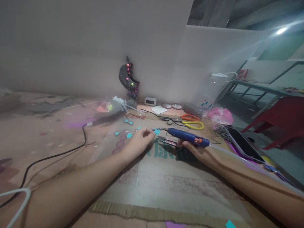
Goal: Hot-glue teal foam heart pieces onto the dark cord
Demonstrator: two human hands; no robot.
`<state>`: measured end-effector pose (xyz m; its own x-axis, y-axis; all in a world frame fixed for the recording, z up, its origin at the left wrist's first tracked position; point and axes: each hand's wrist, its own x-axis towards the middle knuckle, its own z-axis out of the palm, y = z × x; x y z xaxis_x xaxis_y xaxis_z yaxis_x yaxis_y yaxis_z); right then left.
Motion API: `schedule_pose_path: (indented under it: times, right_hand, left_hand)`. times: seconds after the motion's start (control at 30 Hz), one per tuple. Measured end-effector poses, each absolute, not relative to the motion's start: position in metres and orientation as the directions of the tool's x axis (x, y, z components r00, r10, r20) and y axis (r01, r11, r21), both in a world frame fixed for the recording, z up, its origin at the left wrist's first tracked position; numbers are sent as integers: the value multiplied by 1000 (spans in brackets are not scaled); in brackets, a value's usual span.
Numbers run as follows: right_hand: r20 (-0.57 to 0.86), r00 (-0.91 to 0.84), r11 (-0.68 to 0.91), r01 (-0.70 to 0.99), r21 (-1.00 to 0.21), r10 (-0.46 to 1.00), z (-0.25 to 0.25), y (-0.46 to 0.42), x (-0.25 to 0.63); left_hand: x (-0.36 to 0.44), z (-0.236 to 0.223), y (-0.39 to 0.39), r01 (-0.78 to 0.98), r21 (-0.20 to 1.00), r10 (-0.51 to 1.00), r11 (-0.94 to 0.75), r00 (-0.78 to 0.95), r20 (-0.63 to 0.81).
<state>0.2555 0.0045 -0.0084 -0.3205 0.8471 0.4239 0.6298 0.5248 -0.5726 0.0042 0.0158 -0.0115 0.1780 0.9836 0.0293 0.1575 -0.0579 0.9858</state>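
Observation:
My left hand (142,138) is closed, pinching a small turquoise flower (157,131) between thumb and fingertips. In my right hand (190,148) is a blue glue gun (184,134), its nozzle pointing left and close to the flower. A clear glue stick (228,151) sticks out of the gun's rear. Below the gun, a pair of tweezers (168,141) also points left from my right hand; how the fingers hold it is partly hidden. Another turquoise flower (129,135) and several small turquoise pieces (117,133) lie left of and behind my left hand.
Orange-handled scissors (190,117) and yellow-handled scissors (196,124) lie behind the gun. A phone (244,144) is at right, near a clear bottle (211,90). A black cord (54,155) crosses the left side. A dark crescent ornament (127,77) stands against the wall.

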Motion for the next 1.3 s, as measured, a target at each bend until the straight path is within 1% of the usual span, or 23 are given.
schedule_pose_path:
  times: [0.1,0.2,0.23,0.3,0.37,0.43,0.5,0.67,0.87,1.03,1.13,1.23,1.3]
  right_hand:
    - [418,-247,485,490,-725,874,8,1,255]
    - [402,-154,429,398,-811,902,29,11,259]
    - [393,-124,408,397,-822,911,37,18,261]
    - [353,-61,342,447,-826,934,51,36,265]
    - [267,24,216,520,-826,963,62,59,267]
    - [207,75,120,609,-784,975,69,84,267]
    - [208,88,96,673,-734,974,69,110,266]
    - [189,57,91,717,-691,980,47,162,258]
    - [166,22,89,770,-632,986,18,196,249]
    - [159,-8,94,836,-540,987,15,202,254]
    - [174,-20,101,879,-467,984,20,197,257]
    - [207,-37,116,915,-386,978,32,179,256]
    - [258,-71,158,929,-336,963,46,155,252]
  left_hand:
    - [5,-10,16,152,987,987,-53,155,29]
    - [5,-10,16,136,990,987,-45,157,23]
    - [6,-11,16,140,989,987,-46,159,24]
    - [6,-11,17,155,986,987,-53,159,28]
    - [6,-13,18,161,985,987,-60,160,34]
    - [5,-14,20,162,985,986,-66,161,40]
    - [5,-16,21,170,983,987,-69,158,42]
    - [4,-20,23,186,980,986,-72,159,42]
    - [5,-21,22,206,977,988,-59,155,27]
    - [5,-20,23,199,979,987,-51,162,19]
    - [4,-20,24,175,981,985,-79,168,49]
    - [4,-21,24,166,981,984,-103,162,76]
    - [4,-21,23,175,980,986,-95,154,68]
